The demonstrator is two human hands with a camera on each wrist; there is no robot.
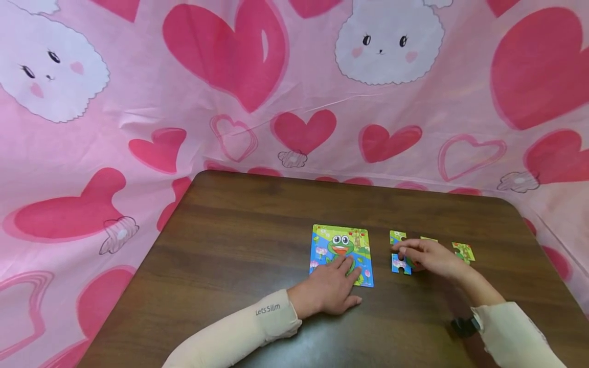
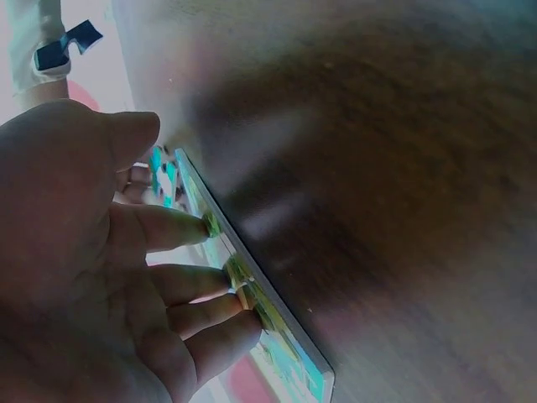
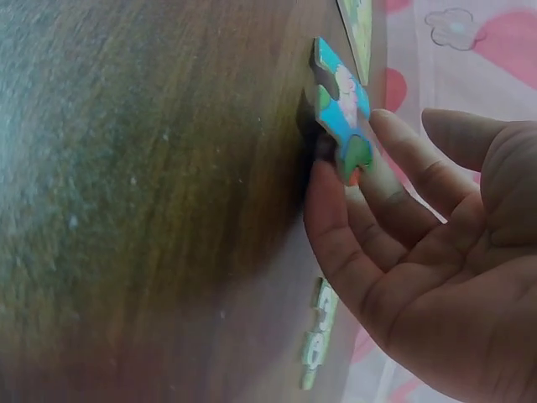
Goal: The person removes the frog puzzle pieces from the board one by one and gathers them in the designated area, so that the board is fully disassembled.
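Observation:
A frog picture board (image 1: 363, 243) lies on the brown table. My left hand (image 1: 332, 286) is spread over its lower part, with its fingertips touching the surface, as the left wrist view also shows. To the right, my right hand (image 1: 434, 258) is over several jigsaw pieces. Its bent fingers touch a blue jigsaw piece (image 3: 342, 105) with a pink flower, and the thumb stands apart from it. That blue piece joins or abuts a piece with green and red, partly hidden by the hand. Above it is a green-and-blue jigsaw piece (image 1: 397, 236).
A green jigsaw piece with a tree (image 1: 465, 251) lies right of the right hand. Another green jigsaw piece (image 1: 429, 238) shows just behind that hand. A pink heart-patterned cloth (image 1: 322, 97) hangs along the far and left sides of the table (image 1: 239, 230).

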